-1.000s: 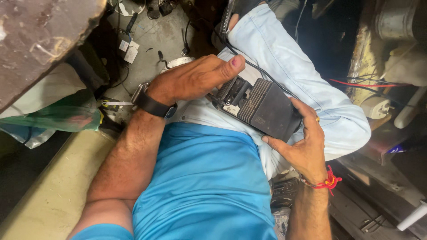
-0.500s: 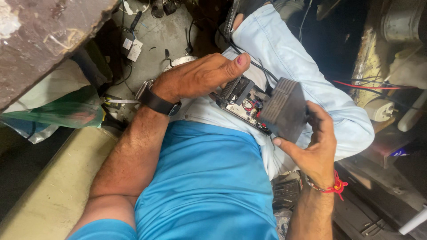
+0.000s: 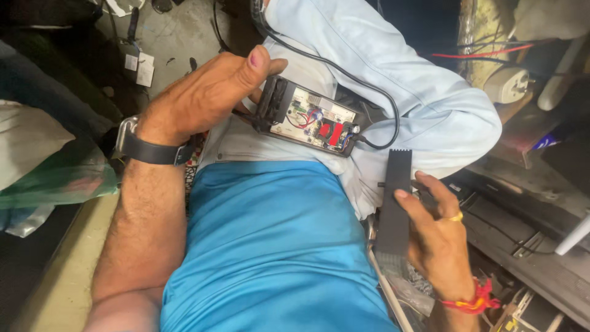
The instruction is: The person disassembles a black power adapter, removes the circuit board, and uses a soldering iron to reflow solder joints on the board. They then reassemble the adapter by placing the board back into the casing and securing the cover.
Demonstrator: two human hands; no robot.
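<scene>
Our left hand [image 3: 203,98] was closed around the near end of the opened power adapter [image 3: 307,117], thumb laid along its upper edge and fingers curled underneath, so the adapter was held firmly and rested tilted across our lap on the pale blue trouser leg [image 3: 424,92]. The adapter's cover was off: we could see its circuit board [image 3: 322,120] with a red part and several small components facing up inside the black shell. A black cable [image 3: 344,74] ran from the far end of the adapter, looped around beside it and went up over the trouser leg. Our right hand [image 3: 439,246] sat below and to the right of the adapter, well apart from it, half closed on the black ribbed cover [image 3: 394,203], which stood nearly on edge with our thumb pressed on its face and fingers behind it. A gold ring showed on that hand, and a red thread was tied at its wrist. A black wristwatch [image 3: 147,147] sat on the left wrist, left of the adapter. Directly below the adapter lay our bright blue shirt [image 3: 270,246]. Above and right of it, red wires [image 3: 485,52] crossed a white cylindrical part [image 3: 507,86].
</scene>
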